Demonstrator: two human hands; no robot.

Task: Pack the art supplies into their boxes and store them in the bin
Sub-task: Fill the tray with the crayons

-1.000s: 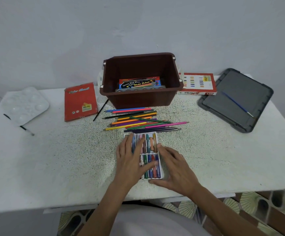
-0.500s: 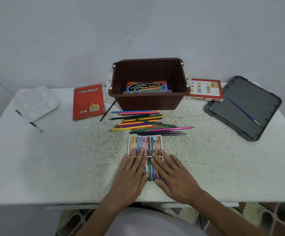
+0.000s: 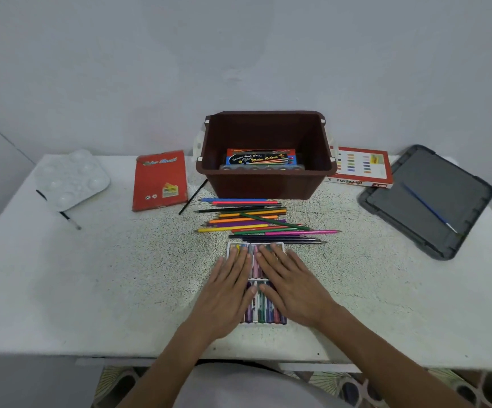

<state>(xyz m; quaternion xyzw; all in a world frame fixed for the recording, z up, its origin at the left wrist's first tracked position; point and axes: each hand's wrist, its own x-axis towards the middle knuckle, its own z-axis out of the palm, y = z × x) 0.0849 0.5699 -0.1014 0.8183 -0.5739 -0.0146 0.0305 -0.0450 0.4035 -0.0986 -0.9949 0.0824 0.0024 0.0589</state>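
Note:
A white tray of oil pastels (image 3: 257, 307) lies near the table's front edge. My left hand (image 3: 227, 293) and my right hand (image 3: 293, 285) lie flat on it side by side, fingers straight and pointing away from me, covering most of the pastels. Just beyond the tray is a loose row of coloured pencils (image 3: 253, 219). Behind them stands the brown bin (image 3: 264, 184) with a water colour box (image 3: 261, 159) inside. A red pencil box (image 3: 159, 179) lies left of the bin and the red oil pastel box (image 3: 362, 167) right of it.
A dark grey bin lid (image 3: 427, 201) with a blue paintbrush (image 3: 429, 207) on it lies at the right. A white paint palette (image 3: 72, 178) and a black brush (image 3: 59, 209) lie at the far left. Another thin black brush (image 3: 193, 197) lies beside the bin.
Both hands have slid forward over the pastel tray, from its near half to covering it up to the far end, with fingers flattened.

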